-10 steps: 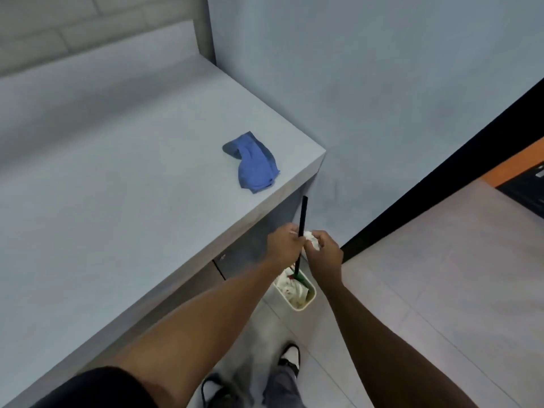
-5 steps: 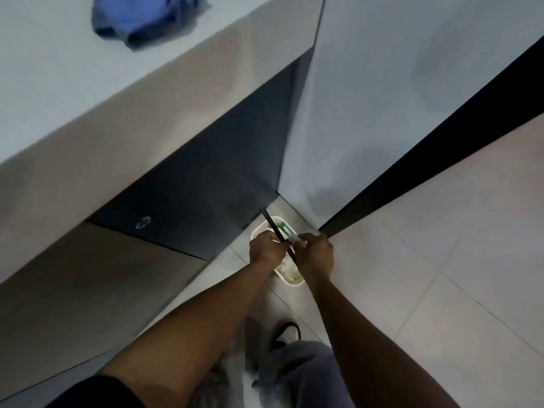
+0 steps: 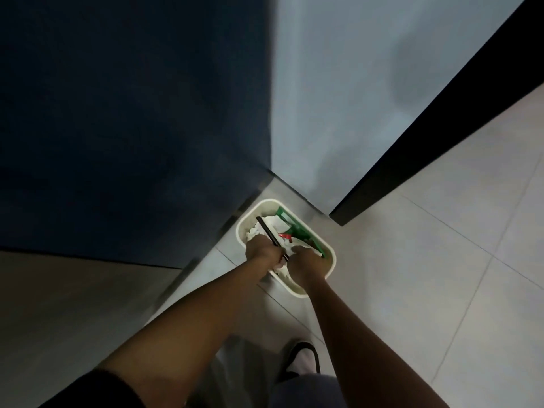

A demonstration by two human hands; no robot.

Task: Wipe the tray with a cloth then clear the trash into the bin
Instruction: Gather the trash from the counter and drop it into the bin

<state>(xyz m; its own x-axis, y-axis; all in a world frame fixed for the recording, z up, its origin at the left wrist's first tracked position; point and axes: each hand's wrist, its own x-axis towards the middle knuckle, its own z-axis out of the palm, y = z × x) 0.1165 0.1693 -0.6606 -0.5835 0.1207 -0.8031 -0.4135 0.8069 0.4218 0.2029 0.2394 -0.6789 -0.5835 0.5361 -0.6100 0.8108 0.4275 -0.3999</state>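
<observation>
Pale floor tiles meet the wall's corner, where the bin (image 3: 329, 252) sits directly below both my hands. My left hand (image 3: 263, 251) grips the black stick (image 3: 268, 233), slanting up-left; my right hand (image 3: 303, 262) seemingly pinches white paper (image 3: 290, 248).

A black stick (image 3: 269, 236) is gripped by the left hand (image 3: 262, 251) over a white bin (image 3: 329, 254) on the tiled floor (image 3: 426, 275). White crumpled paper (image 3: 290, 249) is held by the right hand (image 3: 304, 262). Green packaging (image 3: 297, 229) is seen inside the bin.
</observation>
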